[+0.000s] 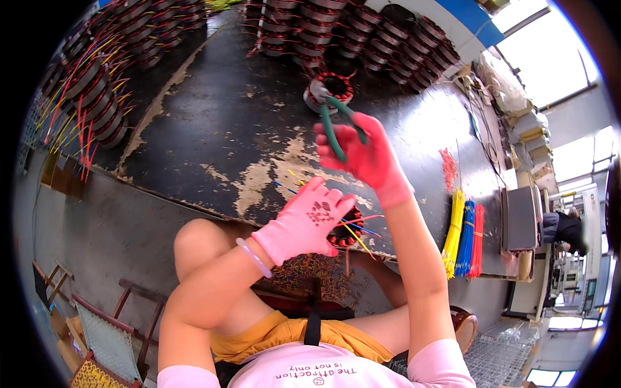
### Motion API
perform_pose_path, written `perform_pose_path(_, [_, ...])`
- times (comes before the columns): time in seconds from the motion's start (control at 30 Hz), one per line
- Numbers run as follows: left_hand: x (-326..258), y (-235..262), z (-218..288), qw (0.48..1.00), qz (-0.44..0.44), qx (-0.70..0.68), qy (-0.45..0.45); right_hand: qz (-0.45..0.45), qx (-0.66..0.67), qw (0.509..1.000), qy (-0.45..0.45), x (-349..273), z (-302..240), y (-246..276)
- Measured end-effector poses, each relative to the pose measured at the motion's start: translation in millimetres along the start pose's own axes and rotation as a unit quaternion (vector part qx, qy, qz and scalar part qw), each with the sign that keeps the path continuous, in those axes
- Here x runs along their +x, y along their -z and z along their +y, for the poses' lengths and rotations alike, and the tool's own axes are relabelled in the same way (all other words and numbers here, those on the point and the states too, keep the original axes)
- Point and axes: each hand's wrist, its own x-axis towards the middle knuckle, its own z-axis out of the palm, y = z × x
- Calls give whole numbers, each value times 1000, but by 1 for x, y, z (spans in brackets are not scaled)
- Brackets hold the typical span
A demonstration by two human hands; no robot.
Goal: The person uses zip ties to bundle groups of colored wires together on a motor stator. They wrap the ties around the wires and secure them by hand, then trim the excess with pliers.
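Note:
My right hand point(359, 152), in a pink glove, is closed round the green-handled pliers point(331, 132). Their grey jaws point away from me and overlap a wound motor stator point(335, 83) on the table; whether they touch it I cannot tell. At the table's near edge lies another stator point(354, 234) with red windings. Over it is my gloved left hand point(309, 220), fingers curled on the stator and its leads. Yellow, blue and red wires point(359, 226) stick out on both sides of this hand, which hides much of the stator.
Stacked stators point(310, 29) line the back of the worn black table point(194, 123). More, with long coloured leads, stand in a pile point(97, 103) at the left. Yellow, blue and red wire bundles point(464, 233) lie at the right edge. Wire scraps point(310, 275) litter the floor below.

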Motion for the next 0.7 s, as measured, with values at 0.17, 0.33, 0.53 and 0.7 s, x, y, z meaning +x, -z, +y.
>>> perform_pose_path(0.17, [12, 8, -14, 998, 56, 18, -17, 60, 19, 996, 62, -152, 31, 13])
perform_pose_path(0.33, [18, 16, -21, 1000, 29, -5, 1, 163, 31, 985, -46, -216, 69, 40])
perform_pose_path(0.53, [26, 24, -17, 999, -17, -42, 8, 114, 13, 990, -81, -228, 95, 38])
perform_pose_path(0.7, [27, 25, -16, 999, -23, -35, 9, 121, -22, 985, -118, -224, 95, 32])
